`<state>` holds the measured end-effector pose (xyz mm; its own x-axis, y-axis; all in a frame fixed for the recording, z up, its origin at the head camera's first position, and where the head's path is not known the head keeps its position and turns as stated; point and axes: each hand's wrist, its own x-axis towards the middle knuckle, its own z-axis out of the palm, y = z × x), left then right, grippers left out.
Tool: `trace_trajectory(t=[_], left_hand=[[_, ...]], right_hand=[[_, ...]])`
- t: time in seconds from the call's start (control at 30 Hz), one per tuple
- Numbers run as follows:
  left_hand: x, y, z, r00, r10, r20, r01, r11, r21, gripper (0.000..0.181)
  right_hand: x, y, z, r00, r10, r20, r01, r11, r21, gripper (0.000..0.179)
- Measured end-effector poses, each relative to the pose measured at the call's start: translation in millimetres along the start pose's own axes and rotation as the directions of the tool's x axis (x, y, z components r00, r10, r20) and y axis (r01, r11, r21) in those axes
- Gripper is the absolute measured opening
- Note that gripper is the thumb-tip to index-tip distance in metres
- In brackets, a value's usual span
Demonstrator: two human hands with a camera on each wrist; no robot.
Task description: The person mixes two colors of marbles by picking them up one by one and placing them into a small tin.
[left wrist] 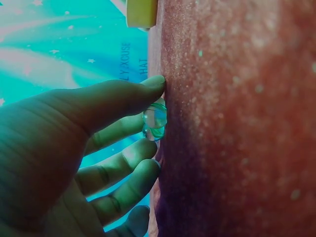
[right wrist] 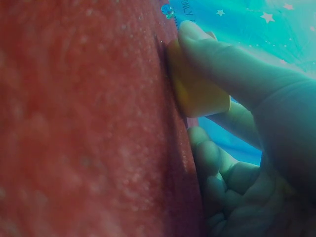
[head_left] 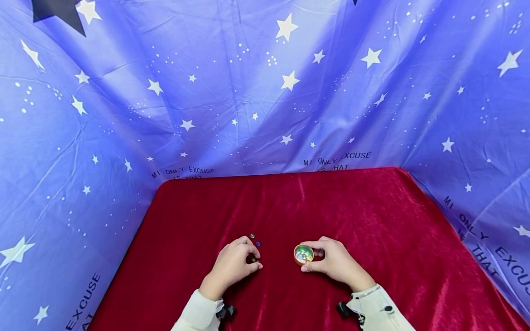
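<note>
My left hand (head_left: 235,261) is low over the red cloth, thumb and fingers parted around a clear glass marble (left wrist: 155,118). The left wrist view shows this marble in the gap between thumb and fingers, with no clear grip on it. Just beyond the fingertips lie a pale marble (head_left: 252,236) and a blue marble (head_left: 258,243). My right hand (head_left: 337,259) holds a small yellow cup (right wrist: 195,86) between thumb and fingers, upright on the cloth. Inside, the cup looks green and shiny, with what may be marbles at its bottom.
Dark red velvet cloth (head_left: 290,207) covers the table. Blue curtains (head_left: 232,92) with white stars and printed words hang behind it and along both sides. Each wrist wears a black device below a pale sleeve (head_left: 194,310).
</note>
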<state>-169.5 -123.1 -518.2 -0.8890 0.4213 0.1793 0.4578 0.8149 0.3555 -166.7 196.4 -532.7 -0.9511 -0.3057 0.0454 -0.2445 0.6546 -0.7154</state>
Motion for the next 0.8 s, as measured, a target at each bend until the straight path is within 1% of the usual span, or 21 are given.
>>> trace_trajectory(t=[0.8], left_hand=[[-0.6,0.4,-0.2,1.0,-0.006,0.002,0.006,1.0,0.003,0.014]], right_hand=[[-0.8,1.2,1.4,1.0,-0.012,-0.002,0.012,1.0,0.001,0.057]])
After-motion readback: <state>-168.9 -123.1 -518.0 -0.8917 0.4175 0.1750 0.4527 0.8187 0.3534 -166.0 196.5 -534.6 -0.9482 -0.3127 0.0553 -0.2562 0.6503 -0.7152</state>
